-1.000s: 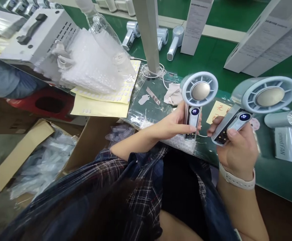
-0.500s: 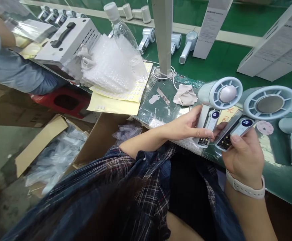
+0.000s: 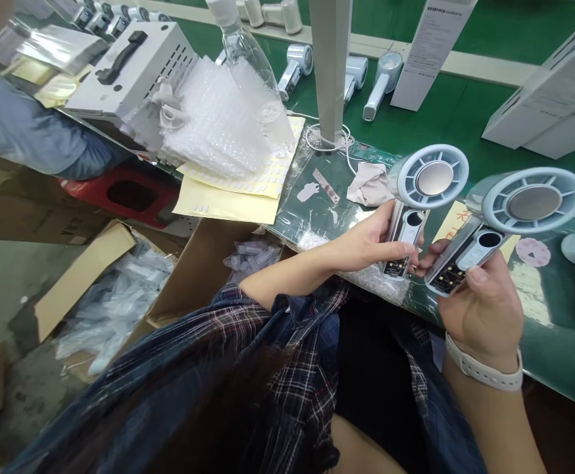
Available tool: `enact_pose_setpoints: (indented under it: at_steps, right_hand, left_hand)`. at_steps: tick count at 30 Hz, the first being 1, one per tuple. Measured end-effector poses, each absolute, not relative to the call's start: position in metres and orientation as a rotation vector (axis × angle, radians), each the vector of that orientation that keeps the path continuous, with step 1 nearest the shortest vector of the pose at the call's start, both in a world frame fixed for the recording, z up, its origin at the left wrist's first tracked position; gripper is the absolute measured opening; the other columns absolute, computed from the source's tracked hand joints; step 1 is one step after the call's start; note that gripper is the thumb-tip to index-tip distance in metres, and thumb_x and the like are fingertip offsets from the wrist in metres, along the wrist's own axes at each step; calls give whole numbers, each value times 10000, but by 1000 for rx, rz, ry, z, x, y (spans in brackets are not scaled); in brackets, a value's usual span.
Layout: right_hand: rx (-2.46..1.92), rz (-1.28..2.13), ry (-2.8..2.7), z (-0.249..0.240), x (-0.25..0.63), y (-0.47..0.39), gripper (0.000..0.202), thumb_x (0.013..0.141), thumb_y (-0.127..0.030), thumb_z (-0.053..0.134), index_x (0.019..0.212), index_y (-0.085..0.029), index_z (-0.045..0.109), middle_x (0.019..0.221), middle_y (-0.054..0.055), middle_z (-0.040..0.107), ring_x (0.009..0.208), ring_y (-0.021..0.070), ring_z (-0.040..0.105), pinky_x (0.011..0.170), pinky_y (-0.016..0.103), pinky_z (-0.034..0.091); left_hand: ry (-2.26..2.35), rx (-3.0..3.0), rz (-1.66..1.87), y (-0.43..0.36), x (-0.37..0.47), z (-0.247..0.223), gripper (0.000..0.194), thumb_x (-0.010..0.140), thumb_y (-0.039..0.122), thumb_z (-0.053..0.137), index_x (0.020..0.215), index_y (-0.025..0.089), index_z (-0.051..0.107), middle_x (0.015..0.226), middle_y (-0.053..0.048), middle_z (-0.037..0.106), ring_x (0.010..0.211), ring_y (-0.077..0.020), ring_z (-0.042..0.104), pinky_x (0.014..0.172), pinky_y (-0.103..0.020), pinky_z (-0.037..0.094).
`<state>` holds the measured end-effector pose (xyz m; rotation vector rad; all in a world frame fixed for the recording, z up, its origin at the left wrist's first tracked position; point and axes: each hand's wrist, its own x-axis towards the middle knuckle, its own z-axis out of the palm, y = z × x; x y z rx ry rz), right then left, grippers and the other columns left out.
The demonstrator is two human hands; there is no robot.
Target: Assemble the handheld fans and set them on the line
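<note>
Two light-blue handheld fans with round ringed heads and silver centres are held side by side above the front of the green table. My left hand (image 3: 371,243) is wrapped round the handle of the left fan (image 3: 433,176), its thumb across the front. In my right hand (image 3: 487,309) is the right fan (image 3: 534,201), gripped low on its handle with the thumb near the button strip. Both small round displays are dark. Gold-coloured parts show in the lower handles. A crumpled cloth (image 3: 370,184) lies just behind the left fan.
A metal post (image 3: 331,72) rises from the table, with a white cable round its base. Bubble wrap (image 3: 218,125) and yellow sticker sheets (image 3: 228,201) lie left. White boxes (image 3: 430,52) stand behind. An open carton (image 3: 189,270) is below; a person's sleeve (image 3: 35,125) is far left.
The displays on both fans went from showing 20 to dark. The left fan's head turned a little more towards the camera, and my right thumb shifted slightly on the handle.
</note>
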<state>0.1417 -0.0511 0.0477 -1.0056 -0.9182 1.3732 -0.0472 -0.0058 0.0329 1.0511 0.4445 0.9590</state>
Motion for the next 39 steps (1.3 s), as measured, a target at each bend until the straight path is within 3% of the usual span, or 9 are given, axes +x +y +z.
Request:
enact_pose_setpoints:
  at_steps: [4, 8, 16, 20, 27, 36, 39]
  right_hand:
    - [-1003, 1385, -904, 45, 140, -52, 353, 773, -456, 820, 1000, -220, 689, 981, 60, 736, 790, 235, 705, 689, 384, 596]
    - [-1035, 1354, -884, 41, 138, -52, 324, 841, -467, 733, 1023, -205, 676, 830, 37, 696, 613, 180, 624, 515, 300, 511]
    - [-1045, 1343, -954, 43, 133, -47, 283, 812, -435, 702, 992, -219, 666, 741, 8, 662, 529, 167, 566, 427, 277, 429]
    - [-1057, 1364, -919, 42, 133, -43, 289, 798, -436, 707, 977, -213, 662, 764, 21, 674, 564, 171, 587, 455, 278, 448]
    - [-1044, 1347, -827, 41, 137, -44, 268, 812, -426, 686, 971, -210, 672, 778, 45, 678, 560, 183, 585, 447, 305, 458]
    - [-1057, 1253, -836, 53, 146, -44, 237, 820, -390, 671, 971, -210, 706, 749, 36, 683, 529, 183, 569, 418, 304, 439]
    - [-1006, 1320, -825, 56, 154, -41, 343, 851, -509, 684, 992, -197, 714, 734, 35, 672, 498, 176, 558, 395, 300, 432]
  left_hand:
    - [417, 1030, 944, -5, -47, 30, 619, 792, 458, 875, 1155, 238, 425, 1043, -8, 594, 849, -181, 691, 840, -405, 611]
    - [479, 1050, 996, -4, -47, 24, 542, 875, 539, 777, 1158, 234, 430, 919, 10, 608, 748, -167, 660, 767, -388, 592]
    - [568, 1118, 986, -2, -48, 30, 678, 840, 657, 773, 1256, 250, 424, 907, 2, 624, 755, -195, 671, 790, -421, 603]
    - [567, 1144, 1021, 0, -45, 34, 679, 851, 612, 788, 1300, 242, 438, 1033, -33, 627, 839, -196, 682, 847, -414, 591]
    - [584, 1128, 1023, 3, -44, 29, 571, 864, 583, 779, 1160, 227, 445, 915, -4, 631, 764, -166, 665, 794, -369, 570]
    - [613, 1177, 1041, 2, -40, 47, 580, 865, 575, 781, 1167, 225, 431, 1048, -47, 661, 829, -196, 727, 774, -370, 596]
    - [691, 1162, 1052, 4, -30, 53, 663, 826, 561, 824, 1211, 222, 404, 1070, -76, 694, 820, -216, 751, 741, -367, 589]
